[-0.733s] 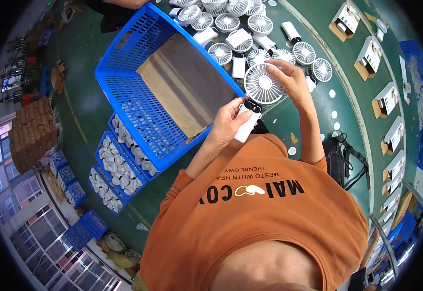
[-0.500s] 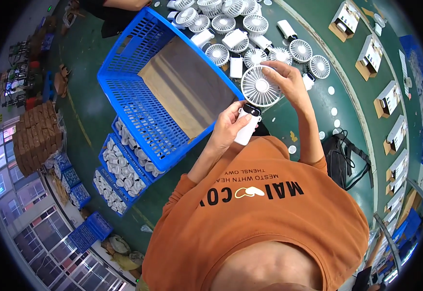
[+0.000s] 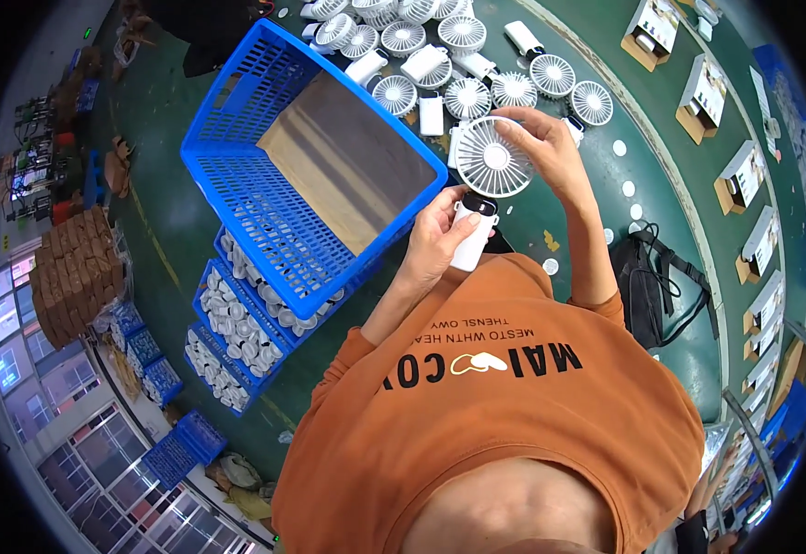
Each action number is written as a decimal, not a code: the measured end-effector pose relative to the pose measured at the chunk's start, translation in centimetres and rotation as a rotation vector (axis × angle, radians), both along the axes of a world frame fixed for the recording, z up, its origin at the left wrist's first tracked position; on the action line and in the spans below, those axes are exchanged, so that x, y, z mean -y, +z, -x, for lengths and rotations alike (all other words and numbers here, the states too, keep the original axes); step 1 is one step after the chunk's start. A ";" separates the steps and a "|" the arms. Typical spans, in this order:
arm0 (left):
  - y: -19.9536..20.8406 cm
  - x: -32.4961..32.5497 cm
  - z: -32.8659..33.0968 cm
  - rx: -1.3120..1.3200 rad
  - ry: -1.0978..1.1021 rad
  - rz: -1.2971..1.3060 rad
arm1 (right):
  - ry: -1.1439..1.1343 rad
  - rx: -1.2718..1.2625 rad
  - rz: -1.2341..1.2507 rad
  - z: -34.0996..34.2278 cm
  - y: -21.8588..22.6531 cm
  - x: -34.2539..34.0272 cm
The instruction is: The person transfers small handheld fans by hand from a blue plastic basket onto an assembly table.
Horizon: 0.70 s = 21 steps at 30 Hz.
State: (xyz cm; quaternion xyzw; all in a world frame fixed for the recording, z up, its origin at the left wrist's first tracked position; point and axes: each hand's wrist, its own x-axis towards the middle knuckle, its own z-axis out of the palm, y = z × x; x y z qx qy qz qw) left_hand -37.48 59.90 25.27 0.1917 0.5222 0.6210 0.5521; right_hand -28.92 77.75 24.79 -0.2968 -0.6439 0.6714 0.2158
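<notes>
A white handheld fan is between my two hands, close in front of my chest. My left hand [image 3: 435, 235] is wrapped round its white handle [image 3: 470, 245], which has a glossy black top, with the thumb lying along the front. My right hand [image 3: 551, 152] grips the rim of the round grille head [image 3: 495, 157], fingers over the far edge and thumb on the near face. Just left of the fan stands a large blue crate [image 3: 207, 159] with perforated walls and a brown board inside. Beyond my hands, several similar white fans [image 3: 403, 37] lie loosely heaped on the green surface.
Blue crates filled with white fan parts [image 3: 236, 319] stand below the large crate. A black backpack [image 3: 643, 286] lies at right, near scattered white discs [image 3: 628, 188]. Open display boxes [image 3: 703, 97] line the right side. Stacked brown cartons [image 3: 75, 272] are far left.
The view has shifted slightly, so the crate and heaped fans sit a little further left and up. Both hands keep their hold; the fan head is turned slightly. A sleeved arm at the top has drawn back.
</notes>
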 end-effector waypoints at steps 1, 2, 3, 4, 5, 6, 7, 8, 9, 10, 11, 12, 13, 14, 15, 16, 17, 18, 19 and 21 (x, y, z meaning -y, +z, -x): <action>0.0 0.0 -0.2 -0.001 -0.005 0.000 | 0.019 0.010 0.016 -0.2 0.2 0.1; 0.0 0.0 -0.4 -0.016 -0.004 -0.007 | 0.015 0.009 0.015 -0.5 0.5 0.2; 0.0 0.0 -0.6 -0.030 -0.002 -0.015 | -0.001 0.009 0.002 -0.8 0.7 0.3; 0.0 -0.1 -0.8 -0.032 -0.008 -0.017 | -0.018 0.010 -0.011 -1.1 0.9 0.3; 0.0 -0.2 -0.9 -0.023 -0.030 -0.013 | -0.027 0.008 -0.013 -1.4 1.0 0.2; 0.0 -0.4 -0.9 -0.013 -0.053 -0.009 | -0.027 0.014 -0.011 -1.7 1.1 0.1; 0.0 -0.4 -1.0 -0.015 -0.063 -0.012 | -0.026 0.021 -0.010 -2.0 1.1 0.0; 0.2 -0.5 -1.1 -0.007 -0.070 -0.010 | -0.035 0.018 -0.013 -2.2 1.2 0.0; 0.3 -0.5 -1.2 0.001 -0.077 -0.009 | -0.044 0.029 -0.020 -2.3 1.1 0.0; 0.2 -0.6 -1.3 -0.001 -0.085 -0.011 | -0.052 0.041 -0.027 -2.5 1.1 0.0; 0.1 -0.6 -1.3 -0.037 -0.082 -0.033 | -0.060 0.040 -0.031 -2.6 1.2 0.1; 0.0 -0.7 -1.3 -0.073 -0.077 -0.054 | -0.084 0.002 -0.013 -2.7 1.4 0.4; 0.1 -0.8 -1.3 -0.072 -0.083 -0.057 | -0.108 -0.036 0.005 -2.8 1.5 0.5; 0.2 -0.9 -1.3 -0.067 -0.093 -0.057 | -0.114 -0.037 0.003 -2.9 1.5 0.4; 0.3 -1.0 -1.3 -0.061 -0.102 -0.056 | -0.120 -0.020 -0.026 -3.0 1.4 0.3; 0.3 -1.0 -1.4 -0.059 -0.107 -0.056 | -0.126 -0.003 -0.053 -3.1 1.4 0.2; 0.3 -1.1 -1.4 -0.038 -0.110 -0.051 | -0.129 -0.002 -0.055 -3.1 1.5 0.1; 0.3 -1.2 -1.5 -0.016 -0.112 -0.044 | -0.128 -0.001 -0.040 -3.2 1.5 0.0; 0.2 -1.4 -1.4 -0.013 -0.116 -0.044 | -0.126 0.002 -0.024 -3.1 1.5 0.0; -0.1 -1.8 -1.2 -0.016 -0.118 -0.039 | -0.157 -0.012 -0.034 -3.0 1.4 -0.3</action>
